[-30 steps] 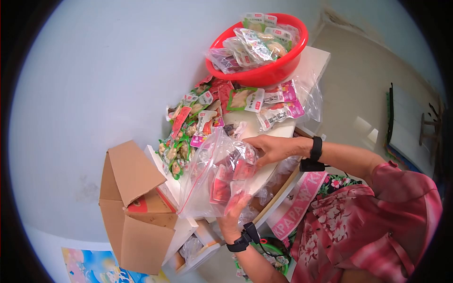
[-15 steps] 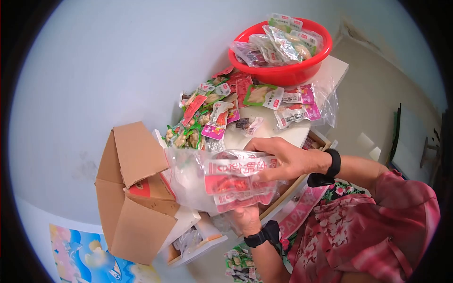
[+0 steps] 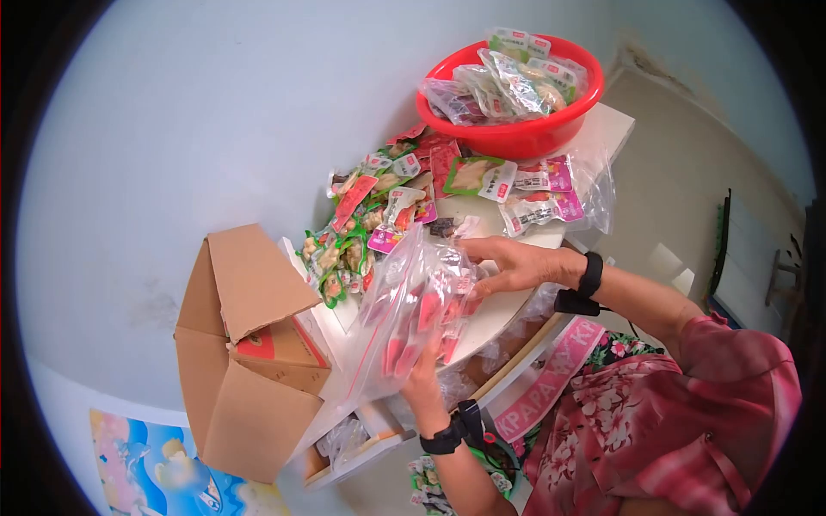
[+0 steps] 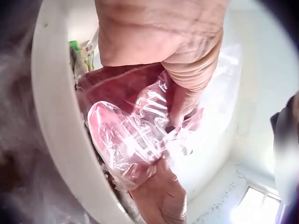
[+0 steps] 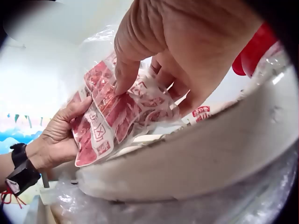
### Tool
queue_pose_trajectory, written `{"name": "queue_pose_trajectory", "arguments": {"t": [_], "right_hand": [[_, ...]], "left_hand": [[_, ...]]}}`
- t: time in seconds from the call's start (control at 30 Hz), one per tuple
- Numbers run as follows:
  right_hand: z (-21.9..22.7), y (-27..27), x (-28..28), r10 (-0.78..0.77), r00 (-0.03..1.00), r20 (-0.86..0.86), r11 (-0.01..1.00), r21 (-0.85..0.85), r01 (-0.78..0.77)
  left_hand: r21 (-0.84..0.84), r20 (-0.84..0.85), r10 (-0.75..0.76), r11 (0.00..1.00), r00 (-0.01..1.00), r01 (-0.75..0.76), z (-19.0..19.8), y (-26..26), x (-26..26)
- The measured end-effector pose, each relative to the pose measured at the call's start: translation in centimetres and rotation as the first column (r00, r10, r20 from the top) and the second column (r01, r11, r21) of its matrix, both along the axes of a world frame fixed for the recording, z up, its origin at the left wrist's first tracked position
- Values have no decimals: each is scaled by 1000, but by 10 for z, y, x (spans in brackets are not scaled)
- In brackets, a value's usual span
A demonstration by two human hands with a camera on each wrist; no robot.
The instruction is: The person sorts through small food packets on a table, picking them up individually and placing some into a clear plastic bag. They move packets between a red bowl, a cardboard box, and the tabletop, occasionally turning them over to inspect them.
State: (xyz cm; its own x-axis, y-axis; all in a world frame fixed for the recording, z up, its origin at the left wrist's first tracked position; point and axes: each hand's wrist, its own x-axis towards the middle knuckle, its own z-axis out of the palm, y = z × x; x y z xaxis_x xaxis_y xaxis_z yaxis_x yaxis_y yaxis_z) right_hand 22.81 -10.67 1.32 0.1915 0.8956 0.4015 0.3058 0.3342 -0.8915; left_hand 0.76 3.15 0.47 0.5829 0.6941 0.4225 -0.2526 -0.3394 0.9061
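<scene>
A clear zip bag with red-and-white printed packets inside is held between my two hands over the table. My left hand grips its near lower side, with the thumb on the plastic in the right wrist view. On the opposite side my right hand holds the bag, thumb pressed on the front and fingers behind. The bag stands tilted, its red zip strip toward the cardboard box. Shiny plastic lies between both hands in the left wrist view.
An open cardboard box stands on the left. Several food packets are heaped along the wall, and others lie flat on the table. A red basin full of packets stands at the back. Below the table edge is an open drawer.
The bag has been turned from lying flat, printed side up, to a tilted stance with its zip edge raised. My left hand has shifted slightly left, and both hands still hold the bag.
</scene>
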Motion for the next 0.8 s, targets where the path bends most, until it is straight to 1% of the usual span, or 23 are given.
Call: {"name": "queue_pose_trajectory", "arguments": {"t": [0.03,0.07,0.1,0.17,0.27,0.3,0.37,0.43,0.47,0.57,0.6,0.67,0.7,0.77,0.8], "right_hand": [[-6,0,1,0,1000,-8,998,-66,0],[-12,-1,5,-6,1000,-12,991,-131,4],[-9,-2,7,-15,1000,-15,980,-199,12],[-2,-6,8,-30,1000,7,994,-105,30],[32,-9,0,-79,997,-6,997,17,79],[41,-8,-1,-104,994,-19,993,56,105],[51,-2,3,-123,992,-22,991,43,124],[56,4,7,-147,988,-41,989,14,147],[57,13,10,-25,999,-49,994,101,30],[79,16,10,70,977,-202,987,154,-38],[91,14,5,28,980,-196,983,183,8],[95,13,9,77,979,-188,986,160,-47],[98,13,11,99,979,-179,986,149,-73],[106,11,10,71,981,-180,986,161,-42],[111,8,9,56,982,-183,986,163,-26]], "left_hand": [[59,-35,40,998,999,-38,-2,1,3],[-60,15,14,998,1000,-13,-4,-4,3],[-38,15,17,999,1000,-16,3,-7,6],[-4,10,31,1000,999,-31,9,-13,8],[25,-11,27,999,1000,-27,2,-5,8],[-6,25,26,1000,999,-26,8,-8,11],[-69,93,23,997,995,-16,21,-20,16],[-74,52,26,997,998,-22,22,-21,14],[-77,32,30,997,999,-27,23,-20,13],[-138,12,55,989,998,-53,30,-23,8],[-146,-25,48,988,999,-52,29,-20,5],[-158,-91,31,986,995,-45,24,-10,1],[-125,-61,36,991,997,-44,25,-10,3],[-59,0,44,997,999,-44,25,-10,8],[-51,-6,39,998,999,-39,25,-8,9]]}}
